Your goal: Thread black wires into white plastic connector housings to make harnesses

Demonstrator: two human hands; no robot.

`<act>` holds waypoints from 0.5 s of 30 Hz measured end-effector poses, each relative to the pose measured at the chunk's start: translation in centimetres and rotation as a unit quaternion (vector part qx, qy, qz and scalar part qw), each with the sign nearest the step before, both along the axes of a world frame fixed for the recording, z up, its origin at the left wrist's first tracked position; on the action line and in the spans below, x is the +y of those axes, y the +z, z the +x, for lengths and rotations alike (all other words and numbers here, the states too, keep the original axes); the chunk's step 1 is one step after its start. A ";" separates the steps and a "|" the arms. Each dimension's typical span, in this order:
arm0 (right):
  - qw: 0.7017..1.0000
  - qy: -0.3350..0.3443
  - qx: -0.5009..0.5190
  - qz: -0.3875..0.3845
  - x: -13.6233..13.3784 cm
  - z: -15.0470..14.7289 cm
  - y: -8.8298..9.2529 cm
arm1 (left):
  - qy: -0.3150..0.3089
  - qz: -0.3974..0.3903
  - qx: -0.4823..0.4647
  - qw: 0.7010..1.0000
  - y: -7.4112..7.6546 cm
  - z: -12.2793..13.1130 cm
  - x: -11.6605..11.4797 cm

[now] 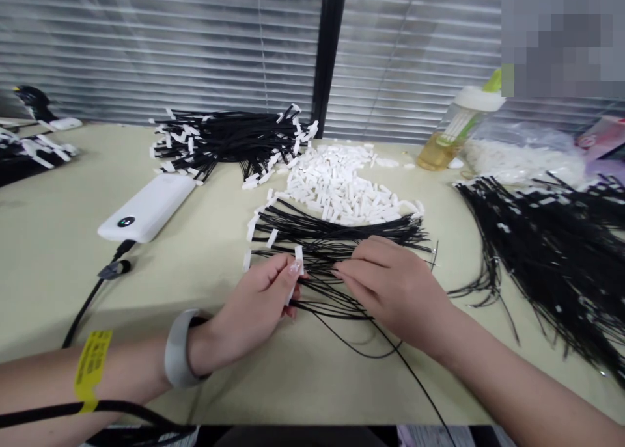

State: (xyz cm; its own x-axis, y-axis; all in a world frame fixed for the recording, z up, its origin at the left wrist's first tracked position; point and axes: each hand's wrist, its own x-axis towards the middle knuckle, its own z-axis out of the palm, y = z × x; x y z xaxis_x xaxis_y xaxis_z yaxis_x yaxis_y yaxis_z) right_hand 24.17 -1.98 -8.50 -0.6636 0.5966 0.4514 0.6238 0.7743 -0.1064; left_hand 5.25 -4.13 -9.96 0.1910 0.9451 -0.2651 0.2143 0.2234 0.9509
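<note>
My left hand [266, 284] is closed on a white plastic connector [299, 255], pinched between thumb and forefinger, and black wires run out to the right from beneath its fingers. Opposite it, my right hand [395, 291] has its fingertips pressed together on a thin black wire, whose end I cannot make out. Under and between the hands lies a loose bunch of black wires [322, 229], several with white connectors at their left ends. Just beyond it spreads a heap of small white connectors [342, 183].
A bundle of black cables with white ends [234, 135] lies at the back. Left of it is a white power bank [149, 206] with a black cable. On the right are a large pile of black wires [547, 239], a bottle [446, 135] and a plastic bag [527, 157].
</note>
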 end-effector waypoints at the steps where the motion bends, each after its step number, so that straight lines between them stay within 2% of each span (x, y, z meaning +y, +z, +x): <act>1: 1.000 0.001 0.000 0.002 0.0 0.0 0.0 | 0.000 -0.001 -0.002 1.000 0.0 0.0 0.0; 15: 1.000 0.004 0.024 -0.011 -0.5 -0.2 0.1 | 0.003 0.007 0.001 1.000 0.3 0.1 -0.1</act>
